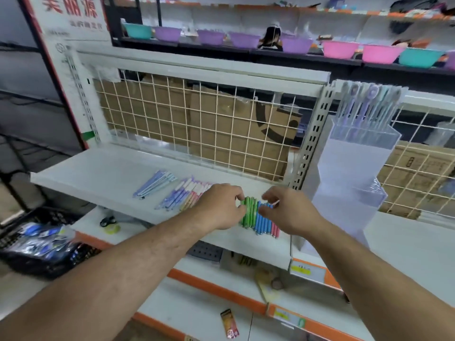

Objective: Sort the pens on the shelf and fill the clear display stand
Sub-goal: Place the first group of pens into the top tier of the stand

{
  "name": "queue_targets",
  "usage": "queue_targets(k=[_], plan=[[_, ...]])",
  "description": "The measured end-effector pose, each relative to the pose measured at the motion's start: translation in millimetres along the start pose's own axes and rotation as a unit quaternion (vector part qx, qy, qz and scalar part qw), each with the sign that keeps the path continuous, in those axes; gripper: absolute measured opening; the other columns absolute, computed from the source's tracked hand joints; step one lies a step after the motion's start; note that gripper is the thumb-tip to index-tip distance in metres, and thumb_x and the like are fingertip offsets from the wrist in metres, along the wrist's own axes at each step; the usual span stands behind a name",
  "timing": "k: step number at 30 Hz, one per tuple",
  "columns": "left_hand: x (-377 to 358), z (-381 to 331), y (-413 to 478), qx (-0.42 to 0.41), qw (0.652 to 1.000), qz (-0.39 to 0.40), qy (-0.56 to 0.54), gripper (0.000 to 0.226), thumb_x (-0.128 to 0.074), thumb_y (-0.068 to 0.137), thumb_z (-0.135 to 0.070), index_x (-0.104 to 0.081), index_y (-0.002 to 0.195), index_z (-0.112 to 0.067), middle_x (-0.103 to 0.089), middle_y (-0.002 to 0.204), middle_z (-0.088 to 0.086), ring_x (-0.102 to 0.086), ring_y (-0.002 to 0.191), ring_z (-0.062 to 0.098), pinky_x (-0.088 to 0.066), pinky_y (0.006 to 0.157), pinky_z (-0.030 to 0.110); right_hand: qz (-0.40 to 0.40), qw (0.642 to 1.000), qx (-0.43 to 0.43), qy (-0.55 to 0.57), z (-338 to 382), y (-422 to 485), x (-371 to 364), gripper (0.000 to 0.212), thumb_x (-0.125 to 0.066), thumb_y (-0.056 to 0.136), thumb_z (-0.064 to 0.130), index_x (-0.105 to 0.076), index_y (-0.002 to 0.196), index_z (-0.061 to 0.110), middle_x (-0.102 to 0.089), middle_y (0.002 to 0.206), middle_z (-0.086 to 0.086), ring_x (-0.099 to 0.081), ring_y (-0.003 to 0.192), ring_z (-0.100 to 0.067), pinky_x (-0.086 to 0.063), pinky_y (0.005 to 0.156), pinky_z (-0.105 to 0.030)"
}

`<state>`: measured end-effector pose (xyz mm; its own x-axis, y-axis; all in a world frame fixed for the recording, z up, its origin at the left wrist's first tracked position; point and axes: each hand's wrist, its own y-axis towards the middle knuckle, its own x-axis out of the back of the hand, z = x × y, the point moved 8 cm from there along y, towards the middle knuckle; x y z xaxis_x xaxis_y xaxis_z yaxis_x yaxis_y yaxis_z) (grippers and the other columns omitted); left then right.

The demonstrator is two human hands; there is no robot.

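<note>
A white shelf (pixel 103 173) juts from a metal rack backed by a cream wire grid (pixel 197 124), with brown cardboard boxes (pixel 221 112) stacked behind the mesh. A slotted grey upright (pixel 312 141) closes the bay on the right. At far left stands a white sign (pixel 71 25) with red characters. Farther back, a dark shelf (pixel 295 56) carries a row of pink, purple and teal plastic basins (pixel 339 49). Nearer and lower run orange-edged shelves (pixel 216 289), and a black crate (pixel 37 254) sits at left.

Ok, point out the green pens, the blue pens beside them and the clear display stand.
Green plastic pens (pixel 248 215): head view, mid-barrel.
Blue plastic pens (pixel 262 222): head view, lower barrels.
Tall clear plastic display stand (pixel 354 166): head view, frosted front wall.
</note>
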<state>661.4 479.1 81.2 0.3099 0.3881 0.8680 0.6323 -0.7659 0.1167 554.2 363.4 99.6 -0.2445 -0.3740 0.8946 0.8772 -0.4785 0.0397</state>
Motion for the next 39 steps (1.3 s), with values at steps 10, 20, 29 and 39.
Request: queue_targets(k=[10, 20, 29, 39], plan=[[46.4, 153.8, 19.7, 0.017, 1.000, 0.008, -0.006, 0.019, -0.061, 0.089, -0.032, -0.069, 0.104, -0.022, -0.064, 0.098, -0.005, -0.060, 0.088, 0.017, -0.050, 0.074, 0.029, 0.030, 0.999, 0.006, -0.015, 115.8, 88.2, -98.2, 0.035, -0.069, 0.089, 0.038, -0.067, 0.121, 0.023, -0.067, 0.120, 0.004, -0.063, 0.106, -0.019, -0.052, 0.090, -0.033], [71.8, 312.5, 66.0, 0.062, 0.992, 0.074, 0.083, 0.028, -0.059, 0.091, -0.041, -0.065, 0.104, -0.018, -0.067, 0.102, 0.004, -0.061, 0.094, 0.025, -0.050, 0.080, 0.036, 0.065, 0.997, -0.032, 0.035, 194.1, 173.8, -188.2, 0.034, -0.069, 0.090, 0.036, -0.065, 0.120, 0.022, -0.064, 0.115, 0.005, -0.061, 0.095, -0.016, -0.051, 0.083, -0.029], [53.9, 362.9, 108.5, 0.121, 0.985, 0.097, 0.071, 0.026, -0.061, 0.092, -0.037, -0.051, 0.095, -0.013, -0.067, 0.099, 0.008, -0.060, 0.087, 0.024, -0.040, 0.068, 0.027, 0.083, 0.994, -0.059, 0.027, 194.0, 217.4, -207.7, 0.028, -0.066, 0.091, 0.034, -0.067, 0.116, 0.024, -0.066, 0.111, 0.008, -0.064, 0.097, -0.014, -0.055, 0.088, -0.034], [41.9, 373.2, 127.1, 0.167, 0.974, 0.140, 0.057, 0.018, -0.055, 0.089, -0.018, -0.048, 0.072, -0.014, -0.054, 0.066, 0.003, -0.054, 0.048, 0.019, -0.046, 0.049, 0.026, 0.099, 0.993, -0.062, 0.021, 192.2, 248.4, -219.7, 0.023, -0.066, 0.089, 0.034, -0.069, 0.109, 0.023, -0.067, 0.108, 0.005, -0.063, 0.096, -0.017, -0.055, 0.086, -0.034]])
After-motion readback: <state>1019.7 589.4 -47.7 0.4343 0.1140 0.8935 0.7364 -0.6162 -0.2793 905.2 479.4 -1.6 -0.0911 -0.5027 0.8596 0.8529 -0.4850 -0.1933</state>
